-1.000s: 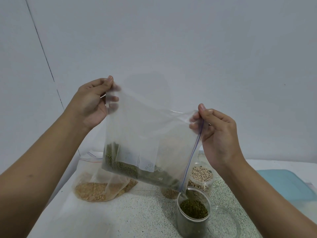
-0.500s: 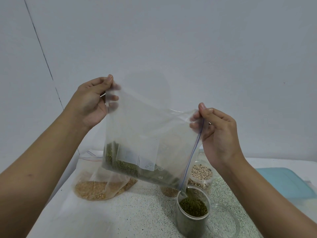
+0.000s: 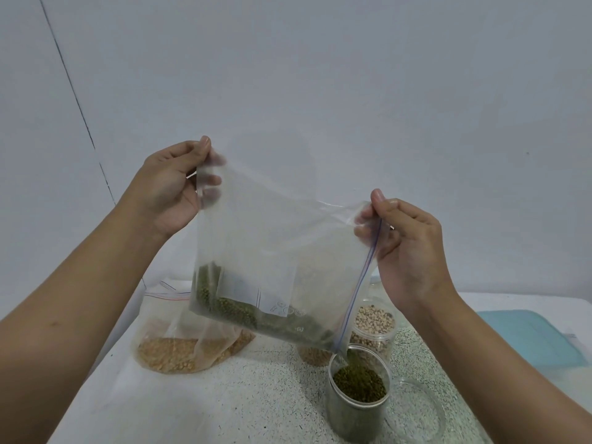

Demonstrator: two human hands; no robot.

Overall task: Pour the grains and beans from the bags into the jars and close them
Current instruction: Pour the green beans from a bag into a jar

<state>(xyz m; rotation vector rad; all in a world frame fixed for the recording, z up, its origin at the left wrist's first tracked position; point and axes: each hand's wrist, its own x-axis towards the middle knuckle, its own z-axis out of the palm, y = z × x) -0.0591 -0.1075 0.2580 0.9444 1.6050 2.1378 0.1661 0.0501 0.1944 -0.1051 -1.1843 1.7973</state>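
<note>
I hold a clear zip bag (image 3: 275, 251) of green mung beans tilted above the table. My left hand (image 3: 169, 187) pinches its raised bottom corner. My right hand (image 3: 407, 245) pinches the zip edge near the top. The bag's lowest corner hangs over a clear jar (image 3: 357, 408), and green beans fall into it. That jar is nearly full of green beans. Behind it stands a jar of pale round beans (image 3: 374, 328), and a third jar (image 3: 312, 355) with brownish grains is mostly hidden by the bag.
A clear bag of yellow-brown grains (image 3: 179, 347) lies on the speckled table (image 3: 250, 395) at the left. A clear round lid (image 3: 416, 411) lies right of the green-bean jar. A light blue flat object (image 3: 531, 334) sits at the far right. A plain wall stands behind.
More green beans have run from the bag into the jar, and the level in the jar has risen. Both hands keep nearly the same hold and position.
</note>
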